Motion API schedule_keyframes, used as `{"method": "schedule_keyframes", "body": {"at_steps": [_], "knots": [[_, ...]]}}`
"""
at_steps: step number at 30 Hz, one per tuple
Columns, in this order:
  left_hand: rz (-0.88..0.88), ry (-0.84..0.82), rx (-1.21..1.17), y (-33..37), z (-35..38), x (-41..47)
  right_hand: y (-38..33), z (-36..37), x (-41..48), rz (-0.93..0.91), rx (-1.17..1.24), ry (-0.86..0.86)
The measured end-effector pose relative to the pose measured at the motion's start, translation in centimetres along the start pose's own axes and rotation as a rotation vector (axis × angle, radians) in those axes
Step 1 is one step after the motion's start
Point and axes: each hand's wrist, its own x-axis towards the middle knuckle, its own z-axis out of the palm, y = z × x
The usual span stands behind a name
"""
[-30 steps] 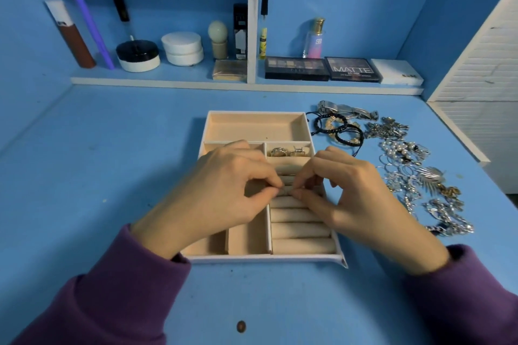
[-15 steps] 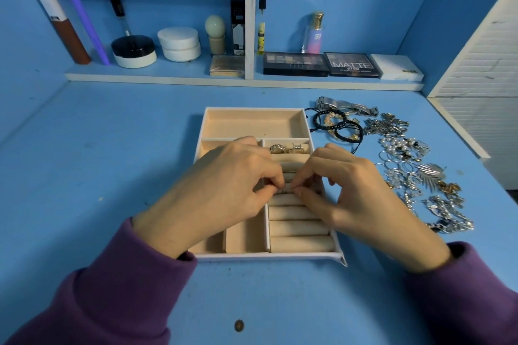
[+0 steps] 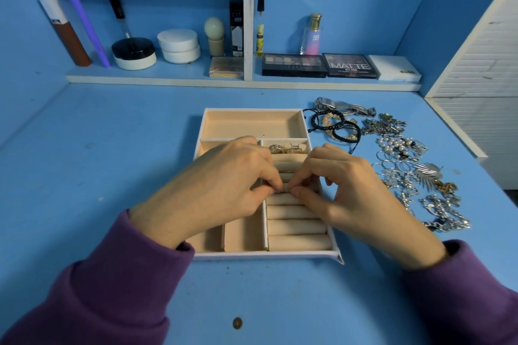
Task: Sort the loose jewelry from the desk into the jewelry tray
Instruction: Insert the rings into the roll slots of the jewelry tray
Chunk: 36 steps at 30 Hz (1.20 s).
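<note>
A beige jewelry tray [image 3: 253, 123] with a white rim sits mid-desk. Two rings [image 3: 286, 148] lie in its upper right slot. My left hand [image 3: 224, 185] and my right hand [image 3: 344, 185] meet over the ring rolls [image 3: 297, 228], fingertips pinching a small ring [image 3: 283, 190] between them, pressed at the rolls. The ring is mostly hidden by my fingers. Loose jewelry lies right of the tray: black bracelets [image 3: 333, 127], a silver watch [image 3: 346, 106], pearl pieces [image 3: 398, 145], a silver leaf brooch [image 3: 427, 171] and a silver chain [image 3: 445, 216].
A shelf [image 3: 241, 80] at the back holds cosmetics: jars, bottles, palettes [image 3: 322, 64] and a white box [image 3: 395, 67]. A white slatted panel [image 3: 482, 64] stands at the right. A small brown coin-like disc [image 3: 237, 323] lies on the near desk.
Both hands stay over the ring rolls with only small finger shifts, still working the ring between the fingertips. The view has moved slightly.
</note>
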Motion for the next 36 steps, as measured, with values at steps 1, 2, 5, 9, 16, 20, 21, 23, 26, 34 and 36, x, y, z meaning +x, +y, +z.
{"method": "schedule_keyframes", "body": {"at_steps": [1, 2, 5, 9, 16, 20, 21, 23, 26, 34, 36], "knots": [[0.001, 0.002, 0.0, 0.0, 0.0, 0.0, 0.0, 0.0, 0.0, 0.0, -0.002, 0.0], [0.002, 0.003, 0.001, -0.1, 0.0, 0.0, 0.0, 0.0, 0.0, -0.001, -0.003, 0.0], [0.002, 0.004, 0.008, 0.0, 0.1, 0.0, 0.1, 0.0, 0.0, -0.003, -0.005, 0.0], [-0.008, 0.0, 0.01, 0.0, -0.1, 0.0, 0.2, 0.0, 0.0, -0.005, -0.007, 0.007], [-0.088, 0.007, -0.022, 0.6, -0.6, 0.1, 0.4, -1.3, -0.4, 0.032, 0.098, 0.067], [-0.076, 0.049, -0.058, 2.0, -1.1, 1.4, 1.8, -3.9, -0.9, 0.135, 0.136, 0.199], [-0.056, 0.06, -0.069, 2.4, -1.0, 2.0, 2.5, -4.6, -1.1, 0.173, 0.138, 0.224], [-0.025, 0.048, -0.094, 3.4, -0.6, 3.4, 3.9, -5.8, -1.5, 0.248, 0.127, 0.272], [0.017, -0.041, -0.077, 4.9, 0.9, 6.0, 6.0, -6.6, -2.2, 0.344, 0.102, 0.331], [0.036, -0.158, 0.093, 6.0, 5.0, 10.2, 7.7, -6.2, -2.9, 0.404, -0.12, 0.365], [0.024, -0.157, 0.107, 5.8, 5.3, 10.6, 7.9, -6.2, -3.0, 0.403, -0.205, 0.332]]}}
